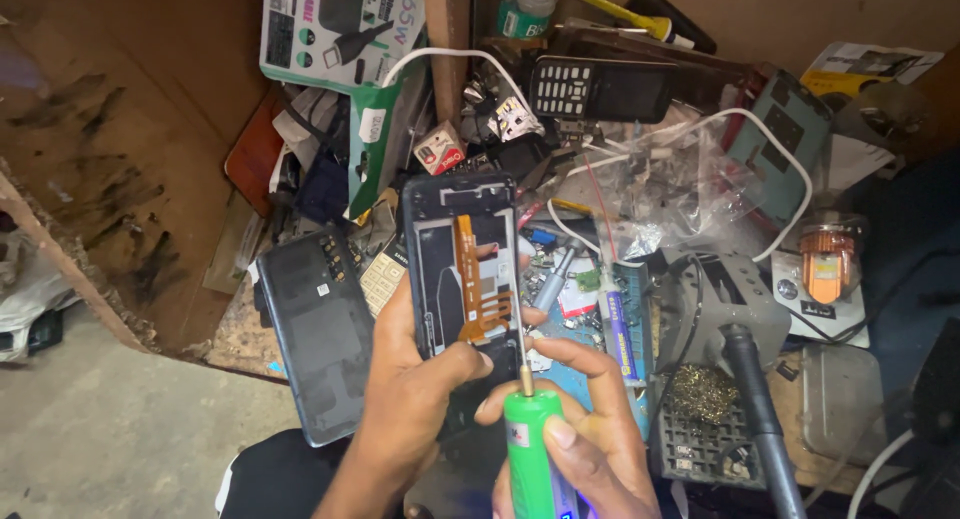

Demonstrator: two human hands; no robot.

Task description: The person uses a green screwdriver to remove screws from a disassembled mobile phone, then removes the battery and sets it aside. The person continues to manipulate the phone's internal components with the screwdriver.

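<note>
Fingers (470, 362) of the left hand (410, 389): curled around the lower edges of an opened smartphone (465, 264), thumb pressed across its lower face, the other fingers behind. Grip closed on the frame only.

Fingers of the right hand (590, 419): wrapped and pinched around a green electric screwdriver (530, 449), thumb on the barrel, index laid toward the tip. Its thin bit (522, 344) points up at the phone's lower right edge; whether it touches cannot be told.

Item, opened smartphone: back cover off, held upright above the cluttered workbench, in front of the person. Orange flex cable (472, 279) exposed down the middle. Judged light, stiff in the frame, fragile inside; the flex looks thin and easily torn. Best held by the side rails, as now, clear of the cable.

Item, screwdriver: judged light, smooth plastic, likely slippery; hold low on the barrel.

Nearby: dark phone back cover (315, 329) leaning to the left; keypad phone (600, 87) at the rear; soldering iron stand (715, 319) with brass wool to the right; white cable (780, 139).
</note>
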